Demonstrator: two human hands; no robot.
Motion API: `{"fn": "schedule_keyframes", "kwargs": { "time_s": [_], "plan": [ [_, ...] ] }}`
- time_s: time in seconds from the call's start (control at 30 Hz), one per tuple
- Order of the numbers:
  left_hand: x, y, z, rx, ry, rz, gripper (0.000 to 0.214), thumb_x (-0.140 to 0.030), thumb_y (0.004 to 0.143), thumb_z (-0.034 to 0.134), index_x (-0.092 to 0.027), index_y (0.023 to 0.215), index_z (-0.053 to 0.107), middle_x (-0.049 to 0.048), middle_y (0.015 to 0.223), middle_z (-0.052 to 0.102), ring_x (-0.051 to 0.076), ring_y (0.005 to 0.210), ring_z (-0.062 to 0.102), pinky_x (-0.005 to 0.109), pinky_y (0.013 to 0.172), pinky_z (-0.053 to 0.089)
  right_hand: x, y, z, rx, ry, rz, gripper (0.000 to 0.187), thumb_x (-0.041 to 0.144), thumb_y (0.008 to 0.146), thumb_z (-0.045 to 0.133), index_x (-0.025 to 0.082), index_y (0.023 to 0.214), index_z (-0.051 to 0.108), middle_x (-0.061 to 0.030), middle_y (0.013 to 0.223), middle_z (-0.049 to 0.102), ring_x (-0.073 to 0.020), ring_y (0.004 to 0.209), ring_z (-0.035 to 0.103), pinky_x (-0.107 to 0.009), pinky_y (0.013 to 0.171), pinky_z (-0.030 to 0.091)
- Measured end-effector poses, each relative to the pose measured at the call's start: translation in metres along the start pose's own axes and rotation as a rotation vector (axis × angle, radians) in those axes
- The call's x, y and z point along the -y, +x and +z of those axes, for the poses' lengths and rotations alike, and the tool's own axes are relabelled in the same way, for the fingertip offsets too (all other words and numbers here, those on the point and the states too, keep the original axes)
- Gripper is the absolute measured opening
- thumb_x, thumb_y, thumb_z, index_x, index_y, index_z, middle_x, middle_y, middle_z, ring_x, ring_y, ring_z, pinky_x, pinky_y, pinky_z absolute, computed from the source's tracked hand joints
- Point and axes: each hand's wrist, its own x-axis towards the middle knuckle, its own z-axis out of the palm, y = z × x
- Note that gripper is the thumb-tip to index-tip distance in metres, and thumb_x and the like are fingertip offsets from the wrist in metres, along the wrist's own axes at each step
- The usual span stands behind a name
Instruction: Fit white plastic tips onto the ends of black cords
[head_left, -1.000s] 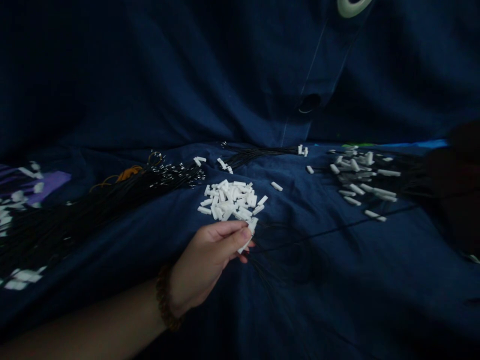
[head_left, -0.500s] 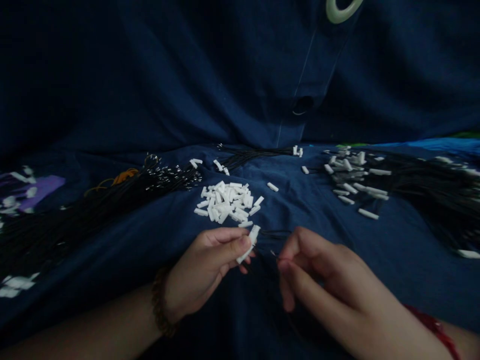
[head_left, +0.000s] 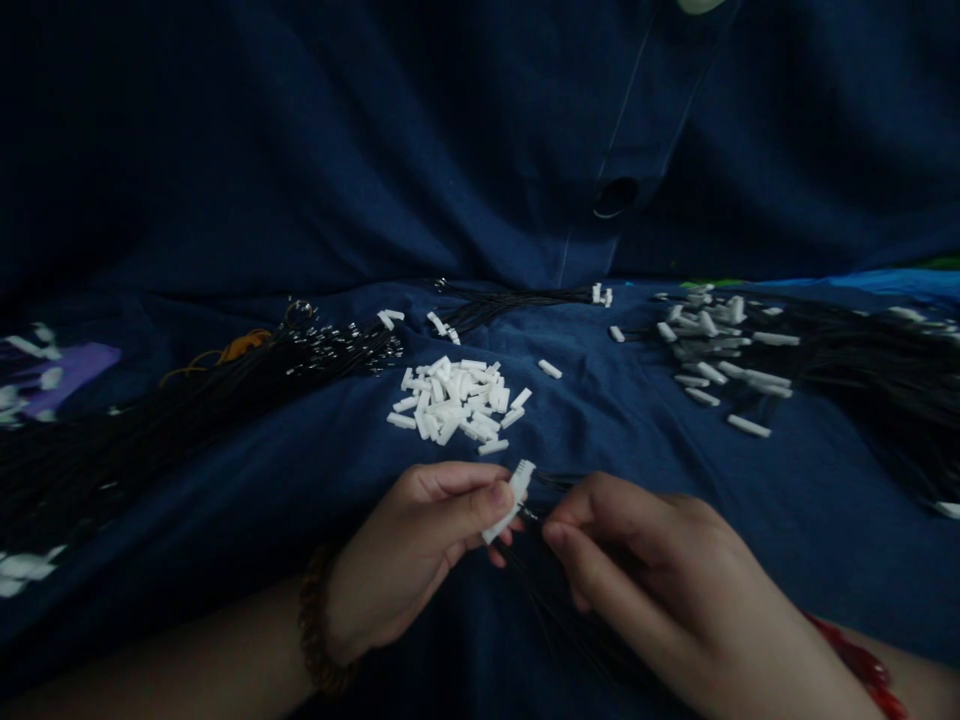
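Pinched between the thumb and fingers of my left hand [head_left: 435, 540] is a white plastic connector housing [head_left: 512, 502], tilted, with dark wires running from its right side. My right hand [head_left: 637, 560] is closed on a thin black wire, and its small metal terminal [head_left: 530, 514] points at the housing's right edge. Whether the tip touches the housing or sits inside it, I cannot tell. Just beyond my hands lies a pile of white connector housings [head_left: 454, 400] on the dark blue cloth [head_left: 600, 430].
Black wires with bare metal terminals [head_left: 345, 345] lie at left, near an orange tie [head_left: 244, 347] and a purple piece [head_left: 79, 375]. At right rests a bundle of black wires with white connectors [head_left: 720, 340]. A smaller wire bundle [head_left: 517, 298] lies behind the pile.
My right hand has brought the wire's terminal leftward, up to the connector housing. My left hand, still holding the housing, has shifted slightly right and down in view.
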Motion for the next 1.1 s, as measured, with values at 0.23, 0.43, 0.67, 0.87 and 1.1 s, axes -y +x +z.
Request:
{"fn": "schedule_keyframes", "kwargs": {
  "time_s": [0.23, 0.43, 0.67, 0.87, 1.1],
  "plan": [
    [0.0026, -0.0013, -0.0009, 0.002, 0.027, -0.003, 0.013, -0.022, 0.076, 0.057, -0.013, 0.071, 0.064, 0.0015, 0.067, 0.056, 0.011, 0.064, 0.048, 0.021, 0.058, 0.037, -0.0052, -0.004, 0.0078, -0.166, -0.38, -0.257, 0.015, 0.013, 0.084, 0.041, 0.015, 0.074, 0.051, 0.0002, 0.061, 0.052, -0.0114, 0.053, 0.049, -0.022, 0.048, 0.033],
    [0.0025, -0.0007, 0.0001, -0.016, 0.015, -0.008, 0.013, -0.022, 0.076, 0.057, -0.013, 0.07, 0.064, 0.0018, 0.066, 0.056, 0.011, 0.063, 0.048, 0.021, 0.058, 0.036, -0.0017, -0.0023, 0.0078, -0.103, -0.36, -0.145, 0.02, 0.015, 0.087, 0.035, 0.016, 0.073, 0.05, -0.0008, 0.061, 0.052, -0.0127, 0.053, 0.05, -0.023, 0.048, 0.035],
    [0.0024, 0.0002, -0.0008, 0.012, 0.012, 0.0, 0.014, -0.021, 0.077, 0.056, -0.013, 0.071, 0.065, 0.0015, 0.065, 0.055, 0.01, 0.062, 0.047, 0.02, 0.057, 0.036, -0.002, -0.002, 0.0094, -0.077, -0.384, -0.158, 0.022, 0.016, 0.087, 0.034, 0.016, 0.073, 0.052, -0.0024, 0.061, 0.052, -0.014, 0.055, 0.05, -0.023, 0.05, 0.036],
    [0.0017, -0.0007, -0.0009, 0.012, 0.02, -0.004, 0.014, -0.02, 0.078, 0.055, -0.014, 0.07, 0.065, 0.0005, 0.065, 0.056, 0.01, 0.062, 0.048, 0.02, 0.058, 0.037, -0.003, -0.0025, 0.0076, -0.069, -0.392, -0.153, 0.022, 0.016, 0.087, 0.034, 0.015, 0.073, 0.052, -0.0028, 0.061, 0.052, -0.0149, 0.055, 0.049, -0.024, 0.05, 0.036],
    [0.002, -0.0006, -0.0002, -0.009, 0.045, -0.005, 0.014, -0.021, 0.078, 0.056, -0.013, 0.079, 0.067, 0.0015, 0.068, 0.057, 0.01, 0.064, 0.049, 0.02, 0.057, 0.038, -0.0036, -0.0034, 0.0091, -0.05, -0.405, -0.162, 0.021, 0.016, 0.087, 0.035, 0.015, 0.075, 0.052, -0.0031, 0.062, 0.052, -0.0151, 0.056, 0.049, -0.025, 0.051, 0.035]
  ]
}}
